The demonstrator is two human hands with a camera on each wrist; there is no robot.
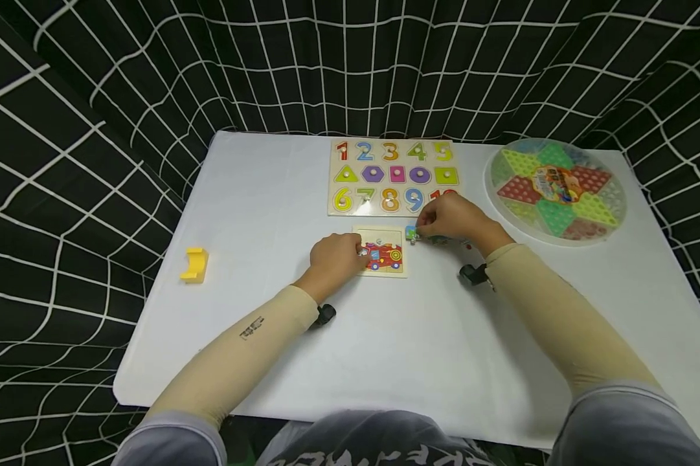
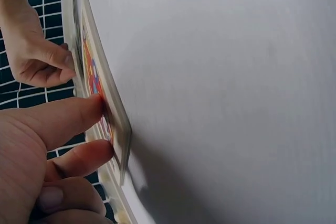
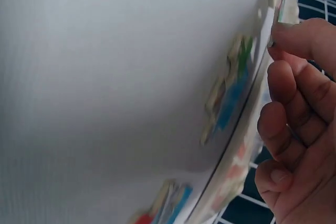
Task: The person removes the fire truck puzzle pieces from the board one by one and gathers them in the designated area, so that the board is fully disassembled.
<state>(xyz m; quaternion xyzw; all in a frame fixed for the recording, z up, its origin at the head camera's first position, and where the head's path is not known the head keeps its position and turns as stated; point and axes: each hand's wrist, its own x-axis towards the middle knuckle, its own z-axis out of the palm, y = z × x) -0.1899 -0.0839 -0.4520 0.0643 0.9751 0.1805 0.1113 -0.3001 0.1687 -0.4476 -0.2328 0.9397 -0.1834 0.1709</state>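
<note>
A small square jigsaw board (image 1: 392, 272) with a red truck picture lies flat on the table. My left hand (image 1: 337, 260) is at its left side; in the left wrist view the thumb (image 2: 86, 113) and a fingertip touch the board's picture face, slightly apart. Just right of the board, my right hand (image 1: 456, 219) pinches a small blue-and-green puzzle piece (image 1: 411, 233) between thumb and finger. Its other fingers curl in the right wrist view. Beneath that hand lie loose pieces, including a blue-and-green one (image 3: 231, 98) and a partly cut-off one (image 3: 173, 205).
Behind the hands lies a number-and-shape peg board (image 1: 352, 188). A round clear-lidded container (image 1: 594, 194) with colourful patterned sections stands at the back right. A yellow curved block (image 1: 195, 265) sits at the left of the white table (image 1: 384, 362). Black netted cloth (image 1: 303, 77) surrounds it.
</note>
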